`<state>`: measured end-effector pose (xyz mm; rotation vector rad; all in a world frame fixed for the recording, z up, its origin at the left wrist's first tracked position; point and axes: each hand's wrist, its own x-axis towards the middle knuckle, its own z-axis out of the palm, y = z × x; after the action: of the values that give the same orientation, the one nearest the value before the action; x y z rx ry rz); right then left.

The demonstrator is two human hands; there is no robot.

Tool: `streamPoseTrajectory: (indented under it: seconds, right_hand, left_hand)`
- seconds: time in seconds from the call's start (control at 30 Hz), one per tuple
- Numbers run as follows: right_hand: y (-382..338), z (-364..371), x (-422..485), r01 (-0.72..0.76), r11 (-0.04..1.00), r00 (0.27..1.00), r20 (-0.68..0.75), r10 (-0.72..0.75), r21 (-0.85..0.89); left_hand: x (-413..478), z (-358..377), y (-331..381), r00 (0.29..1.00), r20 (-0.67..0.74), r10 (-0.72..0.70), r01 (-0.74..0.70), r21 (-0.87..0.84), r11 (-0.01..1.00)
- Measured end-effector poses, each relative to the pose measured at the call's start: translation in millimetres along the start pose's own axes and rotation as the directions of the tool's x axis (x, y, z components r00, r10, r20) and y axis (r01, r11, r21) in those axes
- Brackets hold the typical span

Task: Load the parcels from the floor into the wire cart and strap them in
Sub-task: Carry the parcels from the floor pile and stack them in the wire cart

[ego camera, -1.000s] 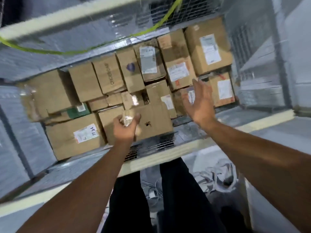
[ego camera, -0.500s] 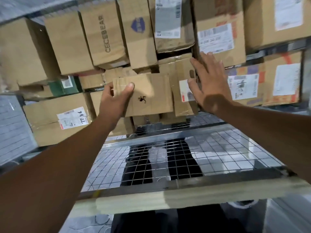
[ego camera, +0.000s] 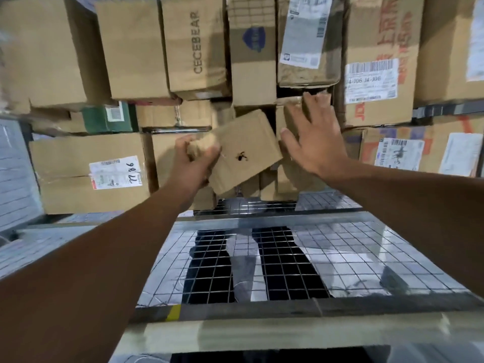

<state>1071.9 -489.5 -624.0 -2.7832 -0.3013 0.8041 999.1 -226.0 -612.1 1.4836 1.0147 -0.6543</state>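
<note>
**Over the cart's near wall: one small box held at the stack**

Nearest, at the wire cart (ego camera: 340,258), leaning across its mesh wall with both arms stretched over the taped rim. Further in, gripping the small box (ego camera: 246,150) with the left hand (ego camera: 193,163), fingers curled round its left corner, box tilted and held in front of the stack. Right hand (ego camera: 314,142) flat and spread, holding nothing, thumb just beside the box's right edge; cannot tell whether touching. Beyond, tightly packed parcels (ego camera: 377,106): at left a box with a handwritten label (ego camera: 91,174), far behind it the CECEBEAR box (ego camera: 196,45), and a dark gap (ego camera: 290,92) just past the right fingertips.

Judged as mid-loading: placing this one box, with strapping not yet begun and no strap in sight. Next calls for levelling the box, steering it toward a free slot, and steadying the neighbours with the spread hand. Worth guarding against a loose perch and a slide down toward the mesh.
</note>
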Motion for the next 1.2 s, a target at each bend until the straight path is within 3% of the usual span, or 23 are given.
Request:
streamPoseTrajectory:
  seconds: [0.13,0.3,0.37,0.43,0.47,0.6,0.67,0.8,0.87,0.97,1.03,1.2]
  right_hand:
    - [-11,4,-1,-0.028,0.999,0.998,0.056,0.026,0.044]
    - [-20,7,-4,-0.054,0.996,0.998,0.033,0.052,0.07]
    - [-26,10,-3,-0.085,0.993,0.996,0.019,0.084,0.086]
    - [-28,12,-3,-0.105,0.991,0.994,-0.012,0.106,0.089]
    - [-28,14,-2,-0.111,0.99,0.993,-0.029,0.114,0.087]
    - [-28,21,-1,-0.127,0.989,0.99,-0.046,0.131,0.082]
    - [-26,22,1,-0.137,0.987,0.989,-0.036,0.14,0.087]
    - [-30,7,2,-0.149,0.981,0.989,0.036,0.146,0.126]
    - [-34,-12,-6,-0.186,0.97,0.98,0.097,0.172,0.159]
    - [-49,-59,-32,-0.372,0.896,0.917,0.248,0.313,0.242]
    - [-62,-100,-55,-0.469,0.835,0.869,0.321,0.377,0.288]
    - [-63,-184,-135,-0.522,0.765,0.853,0.243,0.462,0.377]
  left_hand:
    - [-6,2,-9,0.987,0.085,-0.138,0.146,-0.104,0.984]
    - [-18,-11,-16,0.96,0.143,-0.241,0.258,-0.116,0.959]
    - [-22,-5,-16,0.952,0.222,-0.209,0.16,0.22,0.962]
    - [-21,7,-18,0.957,0.268,-0.108,-0.041,0.495,0.868]
    - [-16,13,-17,0.959,0.272,-0.079,-0.069,0.494,0.867]
    - [2,39,-11,0.945,0.282,-0.163,0.075,0.298,0.952]
    - [7,50,-10,0.961,0.237,-0.14,0.077,0.258,0.963]
    - [2,42,4,0.992,0.104,-0.076,0.04,0.309,0.95]
    - [-18,28,24,0.995,0.089,-0.04,-0.014,0.535,0.845]
    - [-69,5,66,0.983,0.165,0.086,-0.184,0.791,0.584]
    - [-104,-2,100,0.954,0.264,0.144,-0.301,0.822,0.483]
    - [-186,20,158,0.835,0.474,0.28,-0.548,0.766,0.336]
